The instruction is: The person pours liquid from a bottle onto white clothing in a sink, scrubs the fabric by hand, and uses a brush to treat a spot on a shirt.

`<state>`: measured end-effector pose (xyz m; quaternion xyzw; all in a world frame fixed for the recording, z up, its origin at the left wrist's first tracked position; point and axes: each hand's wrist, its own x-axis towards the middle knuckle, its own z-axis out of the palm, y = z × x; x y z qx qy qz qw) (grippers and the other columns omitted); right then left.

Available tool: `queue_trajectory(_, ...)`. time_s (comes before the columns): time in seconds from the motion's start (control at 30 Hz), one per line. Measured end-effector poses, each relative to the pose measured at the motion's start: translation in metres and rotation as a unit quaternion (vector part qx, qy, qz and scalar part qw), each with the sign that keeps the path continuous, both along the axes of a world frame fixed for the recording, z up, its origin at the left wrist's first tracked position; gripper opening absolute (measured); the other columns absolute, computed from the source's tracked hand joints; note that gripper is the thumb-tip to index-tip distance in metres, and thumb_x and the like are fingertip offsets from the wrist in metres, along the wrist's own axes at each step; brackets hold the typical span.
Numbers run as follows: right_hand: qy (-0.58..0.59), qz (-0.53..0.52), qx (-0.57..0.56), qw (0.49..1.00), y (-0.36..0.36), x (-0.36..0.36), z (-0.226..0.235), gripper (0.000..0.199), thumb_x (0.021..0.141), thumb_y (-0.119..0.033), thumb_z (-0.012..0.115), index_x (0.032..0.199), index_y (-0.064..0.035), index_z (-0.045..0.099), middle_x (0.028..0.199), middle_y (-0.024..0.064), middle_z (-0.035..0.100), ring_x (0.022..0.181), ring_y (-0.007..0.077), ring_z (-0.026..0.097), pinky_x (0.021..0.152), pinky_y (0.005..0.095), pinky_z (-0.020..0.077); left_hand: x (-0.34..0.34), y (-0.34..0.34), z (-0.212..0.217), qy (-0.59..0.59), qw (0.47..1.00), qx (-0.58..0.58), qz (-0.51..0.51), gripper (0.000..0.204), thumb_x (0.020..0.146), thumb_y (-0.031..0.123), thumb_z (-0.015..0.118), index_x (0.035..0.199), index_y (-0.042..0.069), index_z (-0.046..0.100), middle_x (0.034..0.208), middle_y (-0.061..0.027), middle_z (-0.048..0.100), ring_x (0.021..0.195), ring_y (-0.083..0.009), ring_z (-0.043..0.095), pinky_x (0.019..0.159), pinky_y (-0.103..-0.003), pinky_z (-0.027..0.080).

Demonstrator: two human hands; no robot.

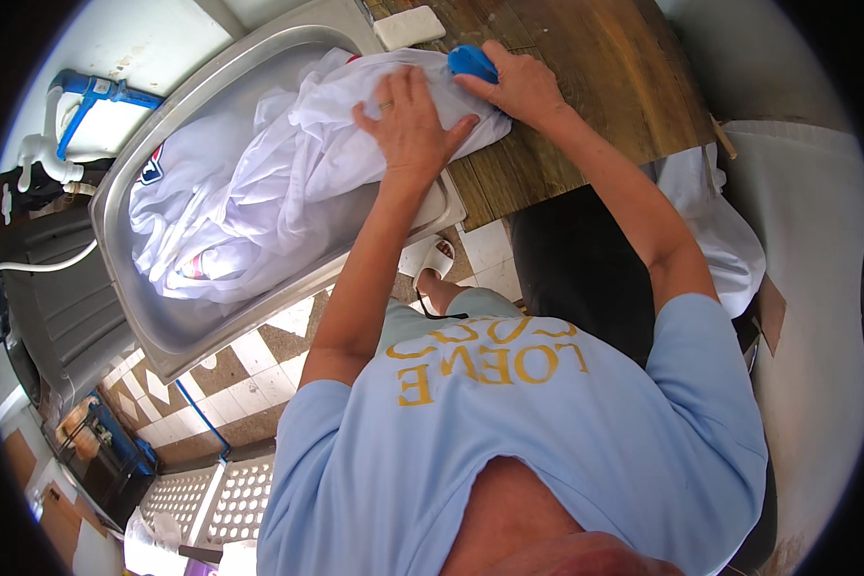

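Observation:
A wet white garment (298, 163) with small red and dark markings lies partly in the steel sink (149, 331) and partly over the edge of the wooden counter (586, 86). My left hand (411, 130) rests flat on the cloth near the counter's edge, fingers spread. My right hand (528, 86) grips a blue scrub brush (472, 63) at the far end of the garment; its underside is hidden. Beyond the cloth, a white block (409, 28) like a bar of soap sits on the counter.
At the left, a white tap (43, 158) and blue pipe (96, 91) are fixed to the wall beside the sink. White cloth or plastic (706, 230) hangs below the counter's right side. The floor (250, 374) is patterned tile.

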<state>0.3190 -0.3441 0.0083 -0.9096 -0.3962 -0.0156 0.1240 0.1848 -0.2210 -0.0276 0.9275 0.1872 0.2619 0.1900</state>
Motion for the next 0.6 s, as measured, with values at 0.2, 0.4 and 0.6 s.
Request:
queue_trajectory(0.2,0.09,-0.037,0.014,0.995,-0.003,0.008,0.0,0.057,0.078,-0.062,0.062,0.097,-0.0089,0.055,0.075,0.0156,0.067,0.075,0.0362,0.066,0.065,0.0474,0.0517,-0.019,0.003,0.007,0.043,0.999,0.025,-0.019,0.062,0.068,0.052,0.075,0.114,0.011,0.064,0.13,-0.0018,0.05,0.125,-0.0303,0.04,0.096,-0.062,0.024)
queue_trajectory(0.4,0.089,0.018,0.131,0.987,-0.007,0.011,-0.001,0.05,0.078,-0.052,0.071,0.087,-0.0053,0.054,0.07,0.0132,0.059,0.061,0.0286,0.056,0.057,0.0391,0.0446,-0.042,-0.001,0.016,-0.02,0.994,-0.053,-0.089,0.044,0.072,0.041,0.076,0.105,0.013,0.069,0.121,-0.0025,0.055,0.123,-0.0301,0.042,0.096,-0.047,0.032)
queue_trajectory(0.6,0.065,0.028,0.174,0.982,-0.013,0.013,-0.008,0.048,0.076,-0.047,0.074,0.09,-0.0051,0.057,0.074,0.0124,0.058,0.062,0.0263,0.054,0.057,0.0376,0.0441,-0.039,-0.002,0.012,-0.068,0.988,0.036,-0.137,0.017,0.078,0.023,0.071,0.087,0.011,0.064,0.092,-0.0022,0.059,0.1,-0.0272,0.053,0.082,-0.044,0.038)
